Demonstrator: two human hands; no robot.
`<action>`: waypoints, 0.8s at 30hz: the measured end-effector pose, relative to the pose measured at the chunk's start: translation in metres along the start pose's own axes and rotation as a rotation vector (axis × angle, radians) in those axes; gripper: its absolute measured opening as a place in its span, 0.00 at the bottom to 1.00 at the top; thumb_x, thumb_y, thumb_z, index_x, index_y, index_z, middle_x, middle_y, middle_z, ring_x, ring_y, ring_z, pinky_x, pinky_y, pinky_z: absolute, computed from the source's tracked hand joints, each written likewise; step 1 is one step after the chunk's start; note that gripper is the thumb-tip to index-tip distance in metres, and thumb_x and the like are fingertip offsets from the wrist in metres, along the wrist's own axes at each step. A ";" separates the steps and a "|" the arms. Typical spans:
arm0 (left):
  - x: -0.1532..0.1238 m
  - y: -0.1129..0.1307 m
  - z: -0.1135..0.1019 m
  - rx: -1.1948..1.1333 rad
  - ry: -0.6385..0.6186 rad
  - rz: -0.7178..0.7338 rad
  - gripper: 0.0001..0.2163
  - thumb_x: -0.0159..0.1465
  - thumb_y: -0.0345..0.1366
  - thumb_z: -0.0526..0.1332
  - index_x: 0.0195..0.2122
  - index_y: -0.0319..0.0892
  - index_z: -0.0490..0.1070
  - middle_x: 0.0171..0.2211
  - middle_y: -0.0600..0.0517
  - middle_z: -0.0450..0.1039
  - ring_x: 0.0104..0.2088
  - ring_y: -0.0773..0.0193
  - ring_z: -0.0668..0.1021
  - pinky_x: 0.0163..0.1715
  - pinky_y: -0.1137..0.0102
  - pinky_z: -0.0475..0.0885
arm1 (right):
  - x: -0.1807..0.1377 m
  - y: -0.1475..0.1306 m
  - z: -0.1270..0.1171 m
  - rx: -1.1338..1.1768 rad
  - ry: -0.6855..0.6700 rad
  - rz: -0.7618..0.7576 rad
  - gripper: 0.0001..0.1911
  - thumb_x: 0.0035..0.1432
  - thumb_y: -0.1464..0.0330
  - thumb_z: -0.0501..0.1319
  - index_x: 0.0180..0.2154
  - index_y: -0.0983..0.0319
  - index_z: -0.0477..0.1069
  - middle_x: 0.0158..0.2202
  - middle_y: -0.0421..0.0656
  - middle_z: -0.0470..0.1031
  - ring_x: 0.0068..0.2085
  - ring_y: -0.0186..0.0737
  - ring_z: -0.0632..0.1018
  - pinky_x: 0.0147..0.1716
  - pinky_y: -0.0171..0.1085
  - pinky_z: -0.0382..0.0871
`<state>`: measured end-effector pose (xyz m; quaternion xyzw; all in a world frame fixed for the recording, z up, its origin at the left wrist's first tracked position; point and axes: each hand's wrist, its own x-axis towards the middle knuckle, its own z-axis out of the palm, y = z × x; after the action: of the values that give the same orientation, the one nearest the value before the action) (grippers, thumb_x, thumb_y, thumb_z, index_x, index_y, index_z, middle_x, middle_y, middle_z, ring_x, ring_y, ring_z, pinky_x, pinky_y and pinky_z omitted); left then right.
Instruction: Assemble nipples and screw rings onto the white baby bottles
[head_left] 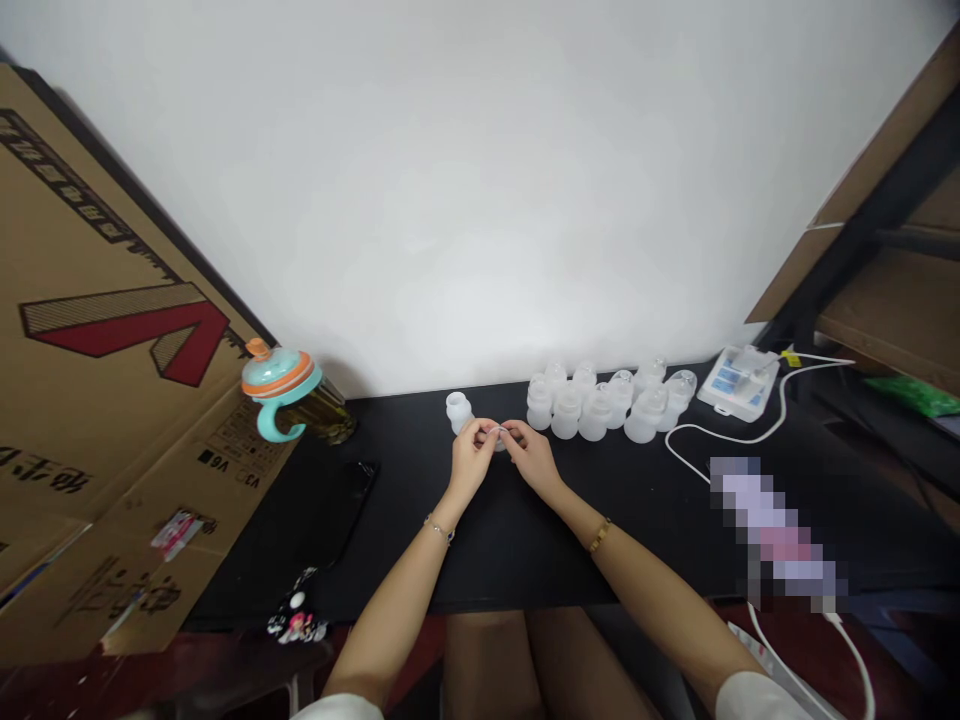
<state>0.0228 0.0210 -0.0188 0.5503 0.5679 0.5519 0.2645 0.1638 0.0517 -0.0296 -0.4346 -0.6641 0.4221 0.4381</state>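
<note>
My left hand (474,452) and my right hand (529,452) meet over the black table, fingertips pinched on a small whitish round piece (499,438). It looks like a bottle collar or cap, but my fingers cover much of it. Just behind my left hand stands a small white bottle (457,406) with no cap on it, upright and partly hidden by that hand. To the right of my hands, several frosted baby bottles (594,414) with clear domed tops stand upright in a close group near the wall.
A jug (300,395) with a turquoise and orange lid stands at the left by a large cardboard box (127,350). A black phone (341,512) lies on the table (502,560). On the right are a white plastic case (739,384), a white cable (784,405) and a blurred-out object (776,530).
</note>
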 end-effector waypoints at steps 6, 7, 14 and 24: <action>-0.001 0.001 0.000 -0.013 -0.015 -0.006 0.08 0.64 0.40 0.62 0.37 0.42 0.77 0.37 0.49 0.75 0.32 0.65 0.77 0.27 0.74 0.73 | -0.001 0.003 0.002 0.024 -0.022 -0.015 0.17 0.63 0.56 0.58 0.43 0.59 0.78 0.33 0.43 0.81 0.28 0.39 0.78 0.26 0.34 0.70; -0.001 0.000 -0.001 -0.012 -0.018 -0.004 0.08 0.65 0.40 0.62 0.37 0.42 0.77 0.36 0.49 0.75 0.32 0.65 0.77 0.27 0.74 0.73 | 0.000 0.002 0.002 0.027 -0.024 -0.016 0.17 0.63 0.56 0.58 0.43 0.59 0.78 0.33 0.43 0.81 0.28 0.39 0.78 0.26 0.35 0.70; 0.000 0.002 -0.001 0.024 -0.014 0.025 0.09 0.65 0.40 0.61 0.36 0.42 0.77 0.36 0.49 0.75 0.31 0.65 0.77 0.27 0.74 0.75 | 0.001 0.003 0.002 0.032 -0.028 -0.015 0.16 0.63 0.57 0.58 0.43 0.60 0.78 0.33 0.43 0.81 0.29 0.40 0.78 0.26 0.35 0.71; 0.000 0.001 0.001 -0.138 -0.012 -0.121 0.11 0.63 0.45 0.63 0.38 0.42 0.74 0.35 0.50 0.74 0.28 0.66 0.77 0.24 0.74 0.76 | 0.000 0.002 0.002 0.044 -0.021 0.026 0.15 0.61 0.58 0.59 0.46 0.58 0.72 0.35 0.41 0.80 0.26 0.38 0.76 0.26 0.35 0.71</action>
<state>0.0242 0.0207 -0.0180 0.4987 0.5591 0.5695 0.3382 0.1624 0.0514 -0.0318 -0.4287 -0.6535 0.4469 0.4352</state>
